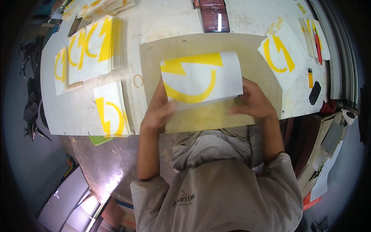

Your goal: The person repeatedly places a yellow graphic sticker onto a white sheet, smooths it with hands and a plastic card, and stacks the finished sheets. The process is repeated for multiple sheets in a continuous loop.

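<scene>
Holding up a white sheet point(195, 79) with yellow print, my left grip point(156, 110) is clamped on its near left corner, the thumb in front and the fingers along the left edge. My right grip point(255, 102) lies at the right edge, its fingers touching the sheet; the thumb is blurred, and I cannot tell whether this grip is closed or apart. Between the two grips the sheet curves, raised above a tan board point(208, 118) on the white desk point(162, 21). Left of my left grip lies a thin bundle point(112, 112) with a similar yellow motif; farther forward on that side sits a thick stack point(96, 46) of printed sheets. Ahead of both grips, past the board, I observe a dark phone point(213, 17), screen lit. Forward and right of my right grip lie loose printed sheets point(278, 54); beyond them, a slender red tool point(317, 44) rests on a small pile point(325, 46). A yellow lighter point(310, 79) and a black object point(315, 93) of unclear kind lie to my right grip's right, well apart from it.
</scene>
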`<state>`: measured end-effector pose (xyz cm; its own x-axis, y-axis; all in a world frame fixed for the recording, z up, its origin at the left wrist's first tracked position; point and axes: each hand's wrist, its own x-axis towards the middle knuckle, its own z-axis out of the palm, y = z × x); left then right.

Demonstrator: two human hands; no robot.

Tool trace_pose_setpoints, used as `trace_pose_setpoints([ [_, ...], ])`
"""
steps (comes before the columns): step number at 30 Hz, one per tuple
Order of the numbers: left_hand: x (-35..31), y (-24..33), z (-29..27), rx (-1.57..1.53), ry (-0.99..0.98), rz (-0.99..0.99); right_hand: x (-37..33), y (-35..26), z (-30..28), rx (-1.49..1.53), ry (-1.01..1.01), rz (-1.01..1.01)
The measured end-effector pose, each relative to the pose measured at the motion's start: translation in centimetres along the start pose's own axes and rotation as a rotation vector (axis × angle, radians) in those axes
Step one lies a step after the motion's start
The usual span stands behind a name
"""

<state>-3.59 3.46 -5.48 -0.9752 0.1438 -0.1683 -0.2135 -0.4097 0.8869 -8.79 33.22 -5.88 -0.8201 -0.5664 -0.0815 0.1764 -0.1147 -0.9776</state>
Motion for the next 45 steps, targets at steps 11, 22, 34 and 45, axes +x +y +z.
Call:
trace_pose_setpoints([
  [11, -2.9, -3.0, 3.5, 1.352, 0.408, 0.774, 1.4, -0.2, 1.9, -0.223, 0.335, 0.253],
  [22, -4.0, -4.9, 4.4, 1.506, 0.132, 0.525, -3.7, 1.0, 7.1, -1.181, 0.292, -0.420],
  [34, -6.9, -4.8, 3.4, 1.579, 0.015, 0.298, 1.2, 1.3, 10.8, -1.217, 0.035, -0.381],
  [45, -4.3, -3.7, 1.3, 1.473, 0.054, 0.183, 11.1, 3.7, 7.7, -1.408, -0.019, -0.342],
])
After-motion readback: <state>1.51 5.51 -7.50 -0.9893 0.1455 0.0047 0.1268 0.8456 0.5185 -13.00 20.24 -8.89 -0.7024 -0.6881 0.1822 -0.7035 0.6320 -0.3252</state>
